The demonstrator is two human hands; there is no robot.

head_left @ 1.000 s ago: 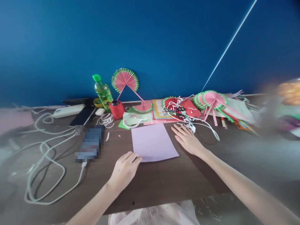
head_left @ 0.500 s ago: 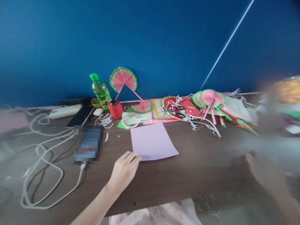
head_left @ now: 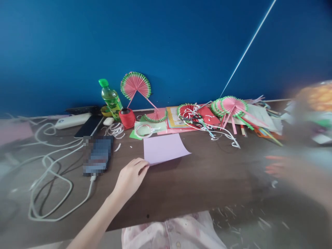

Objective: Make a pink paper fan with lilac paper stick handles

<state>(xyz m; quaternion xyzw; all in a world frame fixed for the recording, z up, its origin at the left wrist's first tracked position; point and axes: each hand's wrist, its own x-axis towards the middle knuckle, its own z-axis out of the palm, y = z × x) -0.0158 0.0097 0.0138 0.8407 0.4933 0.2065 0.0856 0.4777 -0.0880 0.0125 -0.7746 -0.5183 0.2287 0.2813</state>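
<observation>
Nearby, green bottle (head_left: 110,98), liquid inside.

The right hand (head_left: 282,169) is smeared by blur at the frame's right side, so its grip cannot be read. The phone (head_left: 98,155) screen is pixelated. An orange object (head_left: 315,97) at the right edge is blurred beyond telling.
</observation>
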